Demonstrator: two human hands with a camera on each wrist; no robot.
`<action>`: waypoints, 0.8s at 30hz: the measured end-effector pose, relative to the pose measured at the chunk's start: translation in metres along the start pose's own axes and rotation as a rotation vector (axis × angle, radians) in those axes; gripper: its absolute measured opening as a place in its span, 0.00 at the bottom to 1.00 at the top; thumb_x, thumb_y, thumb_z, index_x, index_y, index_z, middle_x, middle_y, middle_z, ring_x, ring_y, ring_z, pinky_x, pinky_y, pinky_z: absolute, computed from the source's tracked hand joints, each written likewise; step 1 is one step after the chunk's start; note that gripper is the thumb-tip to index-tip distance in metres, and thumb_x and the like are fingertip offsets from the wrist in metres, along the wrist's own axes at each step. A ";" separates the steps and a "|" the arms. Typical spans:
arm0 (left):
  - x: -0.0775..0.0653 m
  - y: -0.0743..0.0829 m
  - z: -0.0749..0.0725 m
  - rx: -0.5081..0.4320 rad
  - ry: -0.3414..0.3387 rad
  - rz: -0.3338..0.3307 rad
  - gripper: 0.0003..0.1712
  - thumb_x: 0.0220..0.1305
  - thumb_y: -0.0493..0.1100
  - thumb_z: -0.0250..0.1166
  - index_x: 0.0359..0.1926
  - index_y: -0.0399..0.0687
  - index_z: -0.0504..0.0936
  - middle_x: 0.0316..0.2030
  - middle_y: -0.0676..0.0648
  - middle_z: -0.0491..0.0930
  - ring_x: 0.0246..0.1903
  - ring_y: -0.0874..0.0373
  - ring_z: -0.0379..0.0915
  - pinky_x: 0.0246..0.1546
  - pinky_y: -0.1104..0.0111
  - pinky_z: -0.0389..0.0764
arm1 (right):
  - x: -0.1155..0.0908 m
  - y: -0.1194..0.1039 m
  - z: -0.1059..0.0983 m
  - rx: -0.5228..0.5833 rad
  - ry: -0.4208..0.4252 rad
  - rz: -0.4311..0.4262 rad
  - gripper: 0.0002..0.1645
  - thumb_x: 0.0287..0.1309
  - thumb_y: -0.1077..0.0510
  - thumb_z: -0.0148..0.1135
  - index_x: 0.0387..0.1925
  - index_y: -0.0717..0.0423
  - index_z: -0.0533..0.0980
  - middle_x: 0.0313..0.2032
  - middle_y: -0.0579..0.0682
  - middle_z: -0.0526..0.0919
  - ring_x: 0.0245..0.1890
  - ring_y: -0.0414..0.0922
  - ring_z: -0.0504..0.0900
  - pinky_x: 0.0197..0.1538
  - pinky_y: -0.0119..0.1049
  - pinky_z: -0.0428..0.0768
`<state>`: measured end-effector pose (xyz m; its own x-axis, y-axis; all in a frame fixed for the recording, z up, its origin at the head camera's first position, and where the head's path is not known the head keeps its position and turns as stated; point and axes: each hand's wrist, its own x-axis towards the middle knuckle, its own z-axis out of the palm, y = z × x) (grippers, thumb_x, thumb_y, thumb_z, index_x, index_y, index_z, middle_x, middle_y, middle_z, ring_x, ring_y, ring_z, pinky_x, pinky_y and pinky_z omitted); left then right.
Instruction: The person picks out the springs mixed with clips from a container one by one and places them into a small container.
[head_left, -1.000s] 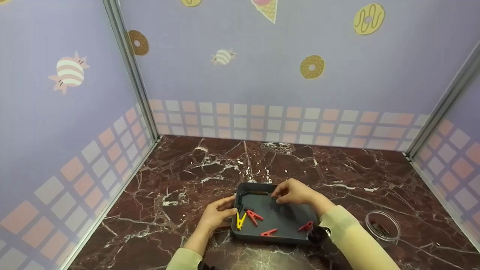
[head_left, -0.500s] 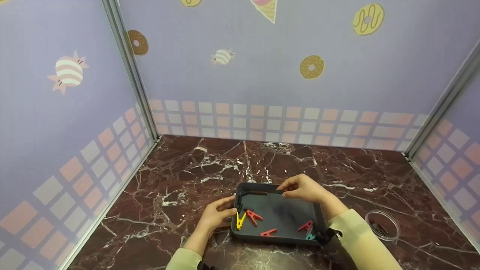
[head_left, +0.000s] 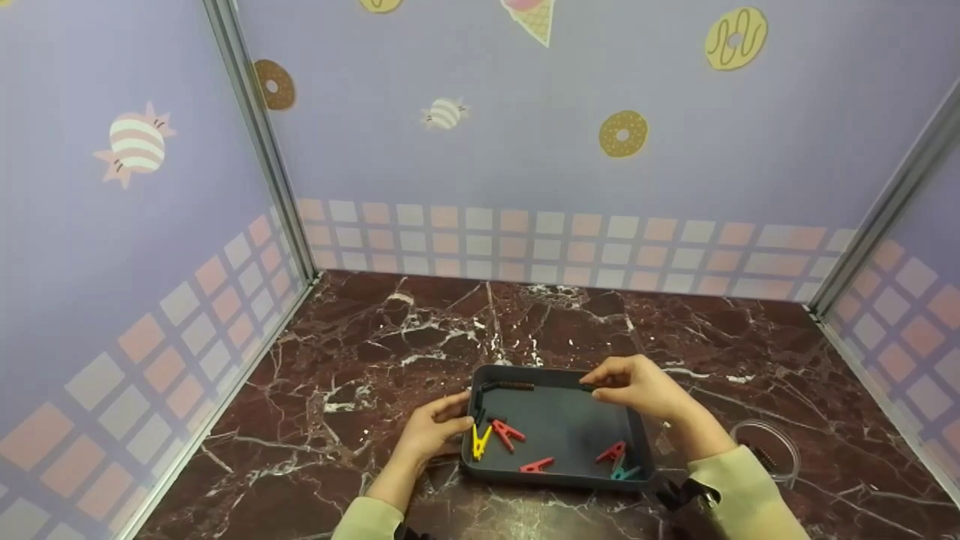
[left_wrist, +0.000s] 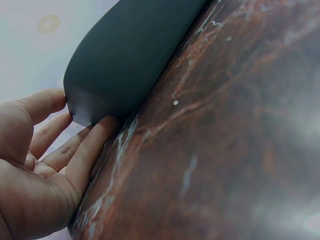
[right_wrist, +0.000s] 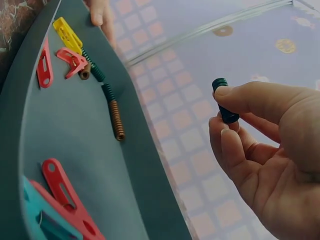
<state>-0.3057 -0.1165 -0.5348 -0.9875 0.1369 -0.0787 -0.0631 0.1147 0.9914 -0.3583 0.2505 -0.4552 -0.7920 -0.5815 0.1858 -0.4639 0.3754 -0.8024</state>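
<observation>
Thumb and fingertips of my right hand (head_left: 634, 386) pinch a short dark green coil spring (right_wrist: 226, 100), held over the back right corner of the grey tray (head_left: 570, 420). My left hand (head_left: 435, 431) grips the tray's left edge, thumb at the rim and fingers against the outer wall. Inside the tray, a brown spring (right_wrist: 116, 120) and dark green springs (right_wrist: 93, 65) lie end to end along the back and left walls. A yellow clip (head_left: 480, 441) and red clip (head_left: 508, 433) sit front left. Another red clip (head_left: 537, 465) lies along the front wall.
One red clip (head_left: 611, 451) and a teal clip (head_left: 624, 472) lie in the tray's front right corner. Right of the tray, a round clear container (head_left: 784, 442) with dark springs stands partly behind the right forearm. Patterned panels (head_left: 525, 247) enclose the marble table (head_left: 375, 337).
My right hand has moved right along the tray's back side with the spring, uncovering the teal clip. The left hand and the tray have stayed put.
</observation>
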 end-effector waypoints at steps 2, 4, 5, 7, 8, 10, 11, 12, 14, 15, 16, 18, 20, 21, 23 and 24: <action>0.000 0.000 0.000 0.003 0.001 0.001 0.33 0.68 0.40 0.69 0.71 0.39 0.73 0.69 0.27 0.70 0.60 0.36 0.79 0.50 0.52 0.88 | -0.007 0.000 -0.003 -0.006 0.014 -0.010 0.13 0.63 0.64 0.70 0.48 0.64 0.86 0.44 0.63 0.87 0.38 0.31 0.85 0.39 0.25 0.83; 0.000 -0.001 0.000 0.007 0.002 0.004 0.33 0.68 0.40 0.70 0.71 0.39 0.73 0.69 0.27 0.70 0.60 0.36 0.79 0.50 0.52 0.88 | -0.015 0.000 -0.007 -0.015 0.026 -0.010 0.13 0.63 0.64 0.69 0.48 0.63 0.86 0.43 0.62 0.88 0.37 0.31 0.85 0.38 0.25 0.82; 0.000 -0.001 0.000 0.004 0.002 0.002 0.33 0.68 0.40 0.70 0.71 0.39 0.73 0.69 0.27 0.70 0.59 0.36 0.80 0.50 0.52 0.88 | -0.019 0.000 -0.009 -0.020 0.032 -0.008 0.13 0.63 0.64 0.69 0.48 0.63 0.86 0.43 0.61 0.88 0.36 0.31 0.84 0.38 0.25 0.82; 0.001 -0.001 0.000 -0.005 0.001 -0.007 0.33 0.68 0.40 0.69 0.72 0.39 0.73 0.70 0.27 0.70 0.57 0.37 0.81 0.49 0.52 0.88 | -0.027 0.001 -0.013 -0.026 0.043 -0.003 0.13 0.63 0.63 0.69 0.49 0.63 0.86 0.42 0.61 0.87 0.36 0.31 0.83 0.37 0.25 0.81; 0.001 -0.001 0.000 -0.011 0.001 -0.012 0.33 0.68 0.40 0.69 0.72 0.39 0.72 0.70 0.27 0.69 0.56 0.38 0.82 0.48 0.52 0.89 | -0.032 0.001 -0.015 -0.028 0.050 -0.005 0.13 0.63 0.64 0.69 0.49 0.63 0.85 0.42 0.61 0.87 0.35 0.30 0.83 0.36 0.25 0.81; 0.001 -0.001 0.000 -0.025 0.001 -0.025 0.33 0.68 0.39 0.69 0.72 0.40 0.72 0.70 0.28 0.69 0.54 0.39 0.83 0.46 0.52 0.89 | -0.040 0.002 -0.019 -0.029 0.069 -0.008 0.13 0.63 0.64 0.70 0.49 0.64 0.85 0.41 0.61 0.87 0.35 0.30 0.83 0.36 0.25 0.82; 0.001 -0.001 0.001 -0.029 0.002 -0.030 0.33 0.68 0.39 0.69 0.72 0.40 0.72 0.70 0.28 0.70 0.53 0.39 0.84 0.46 0.52 0.89 | -0.045 0.003 -0.022 -0.027 0.079 -0.014 0.13 0.62 0.65 0.70 0.49 0.64 0.85 0.41 0.61 0.87 0.35 0.30 0.83 0.37 0.25 0.83; 0.001 -0.001 0.001 -0.027 0.004 -0.029 0.33 0.68 0.39 0.69 0.72 0.40 0.73 0.70 0.28 0.70 0.53 0.39 0.84 0.46 0.52 0.89 | -0.049 0.003 -0.024 -0.020 0.088 -0.016 0.13 0.62 0.65 0.70 0.48 0.65 0.85 0.41 0.61 0.87 0.35 0.30 0.84 0.37 0.26 0.84; 0.000 0.000 0.000 -0.027 0.007 -0.027 0.33 0.68 0.39 0.69 0.72 0.40 0.73 0.70 0.27 0.70 0.53 0.40 0.84 0.45 0.53 0.89 | -0.058 0.004 -0.028 -0.008 0.103 -0.017 0.13 0.62 0.66 0.69 0.48 0.66 0.85 0.41 0.59 0.87 0.35 0.32 0.85 0.37 0.27 0.86; 0.000 0.000 0.000 -0.026 0.007 -0.024 0.33 0.68 0.39 0.70 0.71 0.40 0.73 0.69 0.27 0.70 0.52 0.41 0.84 0.45 0.53 0.89 | -0.062 0.004 -0.030 -0.006 0.112 -0.016 0.13 0.62 0.67 0.69 0.48 0.67 0.84 0.41 0.58 0.87 0.36 0.32 0.86 0.37 0.28 0.87; 0.000 0.001 0.000 -0.029 0.008 -0.025 0.33 0.67 0.39 0.70 0.71 0.40 0.74 0.69 0.27 0.70 0.52 0.41 0.85 0.45 0.54 0.89 | -0.067 0.004 -0.032 -0.007 0.119 -0.011 0.14 0.62 0.67 0.69 0.49 0.68 0.84 0.41 0.55 0.87 0.36 0.32 0.86 0.38 0.29 0.87; 0.000 0.001 0.000 -0.021 0.008 -0.014 0.33 0.67 0.39 0.70 0.71 0.40 0.74 0.69 0.27 0.71 0.51 0.43 0.85 0.44 0.55 0.90 | -0.076 0.005 -0.036 -0.004 0.136 0.020 0.14 0.63 0.66 0.69 0.49 0.68 0.84 0.41 0.49 0.86 0.34 0.31 0.85 0.36 0.29 0.87; 0.000 0.001 0.000 -0.027 0.003 -0.013 0.32 0.67 0.38 0.70 0.71 0.39 0.74 0.68 0.27 0.71 0.50 0.45 0.85 0.44 0.55 0.90 | -0.084 0.007 -0.041 -0.012 0.156 0.043 0.15 0.63 0.65 0.69 0.50 0.69 0.83 0.40 0.44 0.85 0.31 0.30 0.82 0.32 0.28 0.84; 0.000 0.001 0.000 -0.025 0.002 -0.013 0.32 0.67 0.39 0.70 0.71 0.39 0.74 0.68 0.27 0.71 0.50 0.45 0.85 0.44 0.55 0.90 | -0.089 0.007 -0.044 -0.018 0.167 0.058 0.15 0.63 0.65 0.69 0.50 0.68 0.84 0.39 0.41 0.85 0.28 0.29 0.79 0.29 0.28 0.82; 0.000 0.001 0.000 -0.026 0.000 -0.016 0.32 0.67 0.39 0.70 0.71 0.39 0.74 0.69 0.27 0.71 0.49 0.46 0.86 0.43 0.55 0.90 | -0.097 0.009 -0.049 -0.023 0.182 0.081 0.16 0.64 0.64 0.69 0.51 0.68 0.83 0.38 0.39 0.84 0.25 0.28 0.75 0.25 0.28 0.79; 0.000 0.001 0.000 -0.028 0.000 -0.018 0.32 0.67 0.39 0.70 0.71 0.39 0.74 0.68 0.27 0.71 0.49 0.46 0.86 0.43 0.55 0.90 | -0.101 0.010 -0.051 -0.024 0.188 0.086 0.16 0.64 0.64 0.68 0.51 0.67 0.83 0.38 0.38 0.84 0.24 0.28 0.74 0.24 0.29 0.78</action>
<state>-0.3054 -0.1162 -0.5334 -0.9860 0.1354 -0.0968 -0.0852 0.0892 0.9924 -0.3027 0.3499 -0.4526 -0.8881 -0.4027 0.2217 -0.3990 0.4358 -0.8068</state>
